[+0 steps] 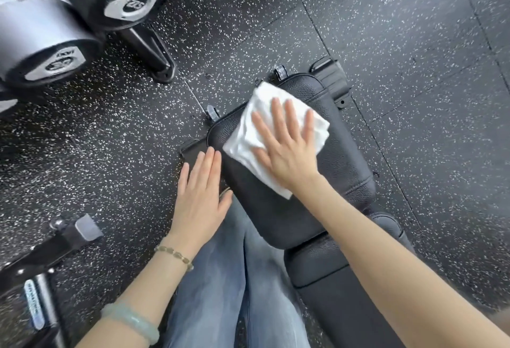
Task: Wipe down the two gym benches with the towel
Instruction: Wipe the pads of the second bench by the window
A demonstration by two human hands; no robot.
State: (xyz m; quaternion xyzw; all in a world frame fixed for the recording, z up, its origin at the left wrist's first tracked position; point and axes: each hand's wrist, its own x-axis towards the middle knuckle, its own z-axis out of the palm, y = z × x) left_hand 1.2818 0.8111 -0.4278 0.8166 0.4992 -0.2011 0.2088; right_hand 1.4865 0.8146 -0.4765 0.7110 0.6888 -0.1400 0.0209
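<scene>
Pressing white towel (248,137) flat on the black padded bench (345,159), right hand (287,151) with fingers straight and spread, gripping nothing. Left hand (198,195) relaxed-straight beside pad edge; contact unclear. Towel judged light, soft, prone to bunching: hold by palm pressure mid-cloth.

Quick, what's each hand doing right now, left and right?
Left hand: open, fingers straight, holding nothing, at the bench pad's left edge.
Right hand: open, flat, pressing the white towel onto the bench pad.

White towel (276,132), black bench (289,209), speckled floor (386,43)
</scene>
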